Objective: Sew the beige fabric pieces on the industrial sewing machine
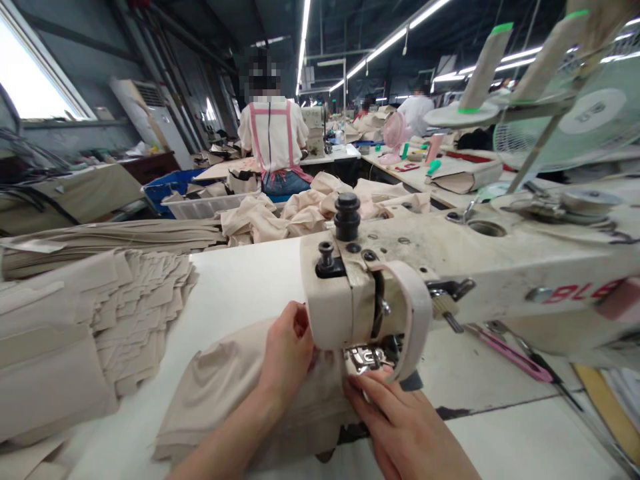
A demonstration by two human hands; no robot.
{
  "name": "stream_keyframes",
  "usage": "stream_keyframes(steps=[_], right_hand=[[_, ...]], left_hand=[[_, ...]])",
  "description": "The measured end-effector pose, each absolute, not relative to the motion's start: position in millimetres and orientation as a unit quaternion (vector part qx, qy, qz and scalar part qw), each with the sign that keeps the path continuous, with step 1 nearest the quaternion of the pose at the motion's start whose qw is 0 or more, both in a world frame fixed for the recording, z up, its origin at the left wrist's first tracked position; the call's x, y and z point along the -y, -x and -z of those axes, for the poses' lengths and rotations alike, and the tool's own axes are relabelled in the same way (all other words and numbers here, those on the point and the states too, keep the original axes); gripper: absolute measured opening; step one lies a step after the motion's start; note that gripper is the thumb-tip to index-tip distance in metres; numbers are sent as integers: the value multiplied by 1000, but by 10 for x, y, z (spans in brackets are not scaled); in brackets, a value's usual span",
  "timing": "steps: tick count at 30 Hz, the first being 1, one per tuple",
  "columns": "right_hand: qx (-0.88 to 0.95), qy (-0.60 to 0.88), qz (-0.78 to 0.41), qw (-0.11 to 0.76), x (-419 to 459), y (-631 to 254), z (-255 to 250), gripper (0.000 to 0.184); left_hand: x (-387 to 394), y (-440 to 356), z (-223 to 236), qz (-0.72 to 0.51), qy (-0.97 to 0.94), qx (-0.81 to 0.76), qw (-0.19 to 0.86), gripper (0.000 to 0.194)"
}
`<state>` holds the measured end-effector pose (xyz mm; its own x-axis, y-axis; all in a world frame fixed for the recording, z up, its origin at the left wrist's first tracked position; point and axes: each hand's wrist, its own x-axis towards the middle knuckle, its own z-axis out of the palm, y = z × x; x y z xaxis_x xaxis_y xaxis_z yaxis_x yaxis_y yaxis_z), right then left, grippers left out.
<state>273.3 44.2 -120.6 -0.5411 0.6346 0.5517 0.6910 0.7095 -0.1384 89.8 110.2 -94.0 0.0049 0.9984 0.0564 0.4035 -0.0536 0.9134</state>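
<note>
A beige fabric piece (220, 393) lies on the white table (240, 280) under the head of a cream sewing machine (450, 267). My left hand (287, 350) rests on the fabric just left of the machine head, fingers curled and pressing the cloth. My right hand (400, 427) lies flat on the fabric in front of the metal presser foot (367, 358), fingertips close to it. The needle itself is hidden behind the machine's face.
Stacks of cut beige pieces (135, 300) cover the table's left. Pink scissors (510, 353) lie right of the machine. Heaps of beige cloth (300, 207) sit behind. A person in a pink-strapped apron (273, 140) stands at a far table. A fan (590, 113) stands at right.
</note>
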Motion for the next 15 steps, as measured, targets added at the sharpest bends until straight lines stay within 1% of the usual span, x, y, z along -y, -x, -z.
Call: stream_keyframes(steps=[1, 4, 6, 7, 9, 12, 15], right_hand=[[870, 382, 44, 308, -421, -2736, 1203, 45], [860, 389, -16, 329, -318, -2789, 1146, 45], [856, 400, -57, 322, -237, -2845, 1087, 41], [853, 405, -66, 324, -202, -2868, 1065, 38], [857, 400, -72, 317, -158, -2888, 1045, 37], [877, 380, -75, 285, -164, -2857, 1056, 45], [884, 376, -88, 264, -214, -2818, 1063, 51]], left_hand=[[-1014, -865, 941, -396, -640, -558, 350, 12], [-708, -797, 989, -298, -798, -434, 292, 23], [-569, -782, 1031, -252, -859, -367, 254, 19], [-534, -781, 1043, -256, -864, -357, 245, 19], [-520, -785, 1038, -288, -837, -381, 268, 21], [-553, -794, 996, -305, -796, -422, 311, 21], [-553, -819, 1001, -312, -840, -363, 254, 20]])
